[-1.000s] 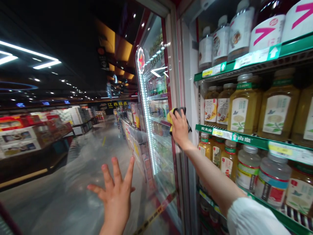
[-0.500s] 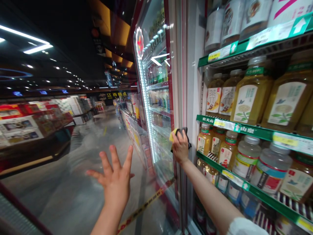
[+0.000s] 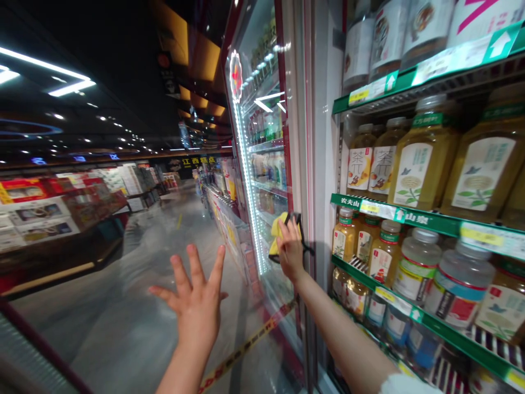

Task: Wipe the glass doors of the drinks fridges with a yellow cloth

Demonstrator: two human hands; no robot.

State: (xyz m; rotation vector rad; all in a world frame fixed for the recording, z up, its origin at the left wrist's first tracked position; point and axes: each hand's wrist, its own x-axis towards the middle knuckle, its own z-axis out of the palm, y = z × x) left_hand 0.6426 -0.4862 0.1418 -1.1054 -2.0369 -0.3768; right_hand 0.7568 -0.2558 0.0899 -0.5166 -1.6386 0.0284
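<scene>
Yellow cloth in right hand on glass door by 农夫山泉 shelf; left hand open, apart.

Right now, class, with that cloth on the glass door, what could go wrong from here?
The door seems to stand open, so pressure from the right hand on the cloth might swing it, and the left hand is not steadying it. The right forearm also passes close to the shelf edge, so it could knock the bottles.
</scene>
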